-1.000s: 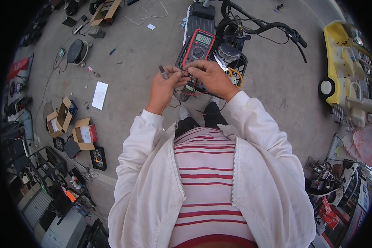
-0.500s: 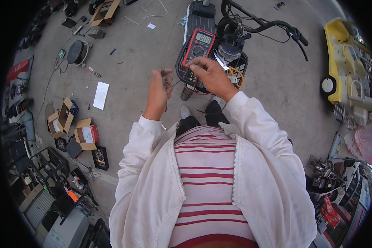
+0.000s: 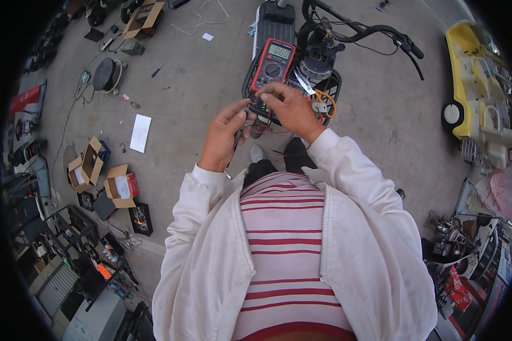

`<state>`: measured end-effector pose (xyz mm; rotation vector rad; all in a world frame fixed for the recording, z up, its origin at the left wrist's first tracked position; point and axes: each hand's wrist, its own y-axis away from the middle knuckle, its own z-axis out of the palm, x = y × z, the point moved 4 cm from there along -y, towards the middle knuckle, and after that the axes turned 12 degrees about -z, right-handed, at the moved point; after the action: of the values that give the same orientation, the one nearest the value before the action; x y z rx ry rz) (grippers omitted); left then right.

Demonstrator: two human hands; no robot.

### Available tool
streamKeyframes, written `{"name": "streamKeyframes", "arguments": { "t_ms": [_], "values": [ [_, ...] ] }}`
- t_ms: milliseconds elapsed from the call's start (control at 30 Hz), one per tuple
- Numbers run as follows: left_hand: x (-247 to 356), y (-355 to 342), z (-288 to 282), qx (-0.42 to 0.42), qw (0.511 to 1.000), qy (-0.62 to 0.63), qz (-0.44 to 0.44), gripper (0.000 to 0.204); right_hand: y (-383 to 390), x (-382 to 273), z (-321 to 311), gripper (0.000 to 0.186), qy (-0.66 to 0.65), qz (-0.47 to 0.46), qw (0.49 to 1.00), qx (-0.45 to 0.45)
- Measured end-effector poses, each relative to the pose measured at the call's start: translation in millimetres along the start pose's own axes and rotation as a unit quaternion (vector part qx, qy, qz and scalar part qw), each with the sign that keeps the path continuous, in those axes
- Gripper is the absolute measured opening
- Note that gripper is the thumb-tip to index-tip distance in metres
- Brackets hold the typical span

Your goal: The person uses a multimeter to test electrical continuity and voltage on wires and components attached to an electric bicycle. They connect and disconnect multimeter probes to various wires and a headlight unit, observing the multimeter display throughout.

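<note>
A red-framed digital multimeter [image 3: 272,69] lies in the black wire basket [image 3: 338,91] of a two-wheeler, its display lit. Just below the meter, my right hand [image 3: 293,109] is closed in a pinch; what the fingertips hold is too small to make out, with thin red and black leads [image 3: 269,118] running beneath. My left hand [image 3: 223,135] is beside it, closed round a slim dark probe-like tool that slants down through the palm, its fingertips near the leads. Silver-bladed scissors [image 3: 305,83] and a thick orange cable [image 3: 331,107] lie right of the meter.
Handlebars [image 3: 375,29] with hanging cables extend to the far right. Open cardboard boxes [image 3: 85,165], a white sheet [image 3: 140,133], a round black stool [image 3: 104,74] and a screwdriver [image 3: 157,70] are on the floor at left. A yellow vehicle body [image 3: 459,79] stands at right.
My left hand has moved right and tilted toward my right hand, bringing the dark tool lower in the palm. My right hand has barely shifted. The meter's reading has changed.
</note>
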<state>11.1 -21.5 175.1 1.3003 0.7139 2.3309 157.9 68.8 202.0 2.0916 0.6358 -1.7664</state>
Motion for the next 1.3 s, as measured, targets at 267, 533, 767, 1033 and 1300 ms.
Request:
{"name": "streamKeyframes", "arguments": {
  "t_ms": [267, 533, 767, 1033, 1300],
  "values": [
    [-4, -1, -2, -0.005, 0.999, 0.028, -0.019, 0.028, 4, -1, 2, 0.018, 0.001, -0.002, 1.0, 0.008],
    [-5, -2, -2, -0.002, 0.999, 0.026, -0.019, 0.027, 5, 2, 2, 0.019, 0.002, -0.016, 1.0, 0.012],
    [-3, -2, -1, 0.013, 0.999, 0.011, -0.029, 0.027, 3, 5, 2, 0.018, 0.004, -0.029, 0.999, 0.015],
    [-6, -2, -6, 0.037, 0.999, -0.005, -0.022, 0.025, 5, 14, 8, 0.016, -0.015, 0.0, 1.0, 0.0],
    [-8, -1, -8, 0.051, 0.998, -0.006, -0.03, 0.025, 8, 18, 12, 0.015, -0.035, 0.006, 0.999, 0.006]
  ]
}}
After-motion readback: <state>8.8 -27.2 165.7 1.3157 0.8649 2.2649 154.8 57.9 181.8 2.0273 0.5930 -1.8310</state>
